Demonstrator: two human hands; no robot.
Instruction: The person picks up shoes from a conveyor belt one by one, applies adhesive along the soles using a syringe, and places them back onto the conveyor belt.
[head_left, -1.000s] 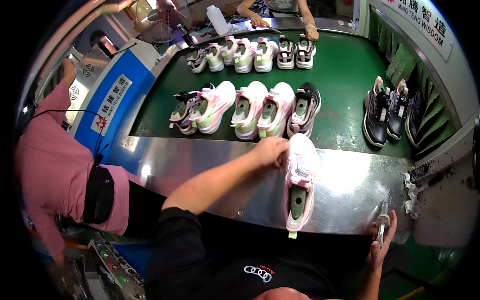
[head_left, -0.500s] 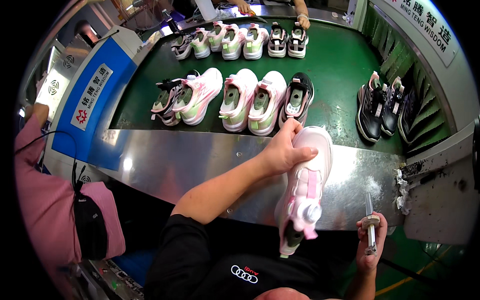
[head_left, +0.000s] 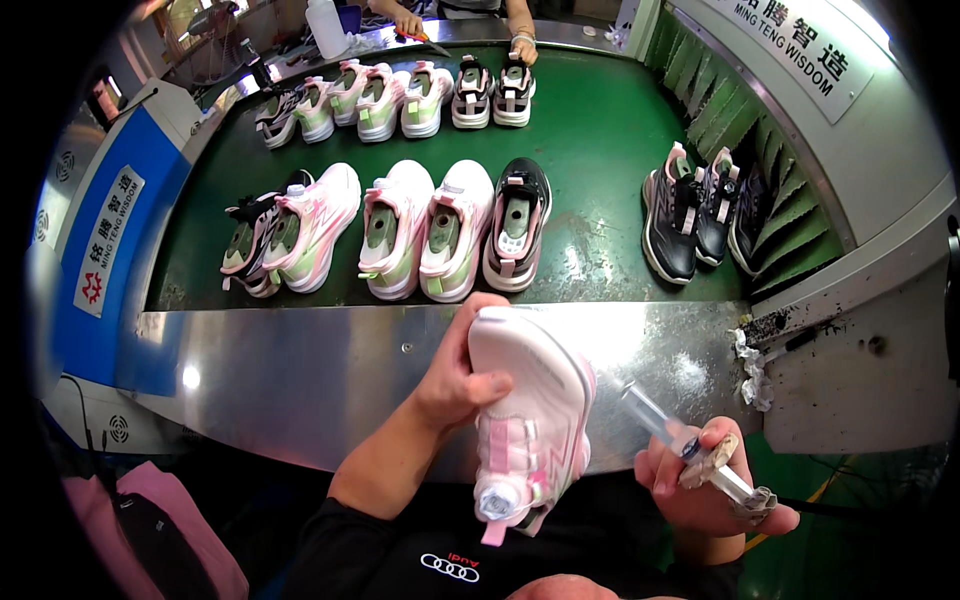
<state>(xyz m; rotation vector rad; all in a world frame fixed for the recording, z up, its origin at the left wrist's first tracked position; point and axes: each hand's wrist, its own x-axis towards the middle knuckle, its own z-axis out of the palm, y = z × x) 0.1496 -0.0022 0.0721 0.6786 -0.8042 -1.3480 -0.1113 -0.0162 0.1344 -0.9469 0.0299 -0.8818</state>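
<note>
My left hand [head_left: 458, 365] grips a white and pink sneaker [head_left: 530, 400] by its toe, thumb on top and fingers round the far side. The sneaker hangs tilted, heel toward my body, a round clear dial and pink pull tab at its lower end. In my right hand [head_left: 705, 490] is a clear syringe [head_left: 655, 415], its flange wrapped in something beige. The fingers close round the barrel, with the thumb at the plunger end. Its tip points at the sneaker's side; whether it touches is too blurred to tell.
On the green conveyor belt [head_left: 600, 200] stand a near row of sneakers [head_left: 455, 230], a far row [head_left: 375, 100] and black sneakers [head_left: 670, 215] at right. Metal edging [head_left: 300, 350] lies before me. Across the belt, another person's hand [head_left: 408, 25] holds an orange-handled tool. A blue machine housing [head_left: 110, 250] stands left.
My left hand has turned the sneaker and brought it lower, toward me. The syringe has risen and swung toward the shoe. My view has shifted to the right.
</note>
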